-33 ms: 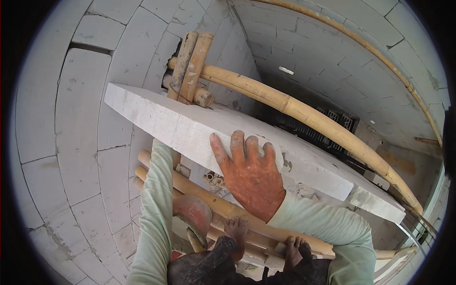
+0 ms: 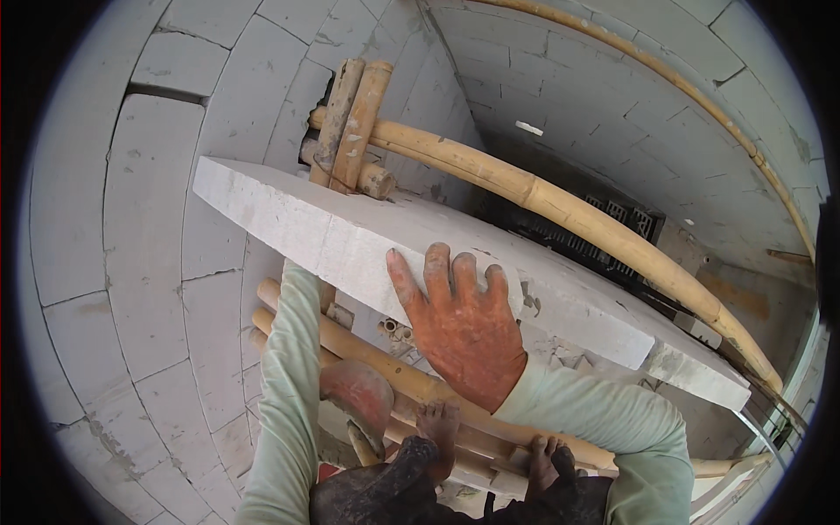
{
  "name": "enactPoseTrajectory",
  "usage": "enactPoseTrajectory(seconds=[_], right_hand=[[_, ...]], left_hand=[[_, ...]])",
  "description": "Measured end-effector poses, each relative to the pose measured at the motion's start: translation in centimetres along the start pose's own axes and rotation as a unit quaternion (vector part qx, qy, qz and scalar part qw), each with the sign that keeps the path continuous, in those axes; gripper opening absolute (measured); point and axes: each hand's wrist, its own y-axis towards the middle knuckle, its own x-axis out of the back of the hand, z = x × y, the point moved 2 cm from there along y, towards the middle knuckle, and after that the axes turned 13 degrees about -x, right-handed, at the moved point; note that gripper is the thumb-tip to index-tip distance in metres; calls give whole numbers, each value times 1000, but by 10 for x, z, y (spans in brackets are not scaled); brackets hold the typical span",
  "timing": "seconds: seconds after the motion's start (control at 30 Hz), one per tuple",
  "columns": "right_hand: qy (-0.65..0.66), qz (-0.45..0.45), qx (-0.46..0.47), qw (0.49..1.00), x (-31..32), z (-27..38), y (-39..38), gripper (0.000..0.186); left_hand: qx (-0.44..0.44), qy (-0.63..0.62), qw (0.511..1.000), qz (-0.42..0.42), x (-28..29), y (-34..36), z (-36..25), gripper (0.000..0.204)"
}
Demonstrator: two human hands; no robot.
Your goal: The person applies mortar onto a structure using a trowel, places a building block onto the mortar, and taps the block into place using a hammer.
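Note:
A row of white lightweight concrete blocks (image 2: 328, 241) runs slantwise across the view from the left wall toward the lower right. My right hand (image 2: 468, 337) lies on the edge of one block, back of the hand up. Its thumb and fingers are spread over the face and top. Light green sleeves cover both arms. The left forearm (image 2: 291, 367) reaches up beneath the row, and the block hides my left hand, fingers included. Near that forearm rests a round, reddish, dusty tool or pan with a handle (image 2: 356, 394), whose kind I cannot make out.
Bamboo poles (image 2: 402, 372) lie under my bare feet (image 2: 437, 424). Past the blocks, a long bamboo pole (image 2: 534, 188) crosses toward the lower right, beside upright bamboo pieces (image 2: 354, 122) at a wall hole. A block wall (image 2: 149, 201) rises at left; a deep drop with dark objects opens beyond.

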Motion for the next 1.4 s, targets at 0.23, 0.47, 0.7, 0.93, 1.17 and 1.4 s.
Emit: enactPoseTrajectory(seconds=[0.23,0.47,0.7,0.93,1.17,1.4], right_hand=[[12,9,-8,1000,-4,0,0,50],[19,15,-6,1000,-3,0,0,49],[28,12,-9,999,-6,0,0,47],[23,13,5,1000,-6,-1,2,47],[-16,7,22,1000,-1,0,-1,59],[-20,40,32,998,-1,7,3,77]], left_hand=[[29,-33,999,28,7,-17,-17,49],[42,-49,997,39,7,-30,-27,47],[54,-61,996,40,7,-33,-30,46],[60,-85,994,35,1,-35,-30,45],[46,-159,986,-13,-19,-19,-25,44],[131,-615,763,-153,-27,5,-19,43]])
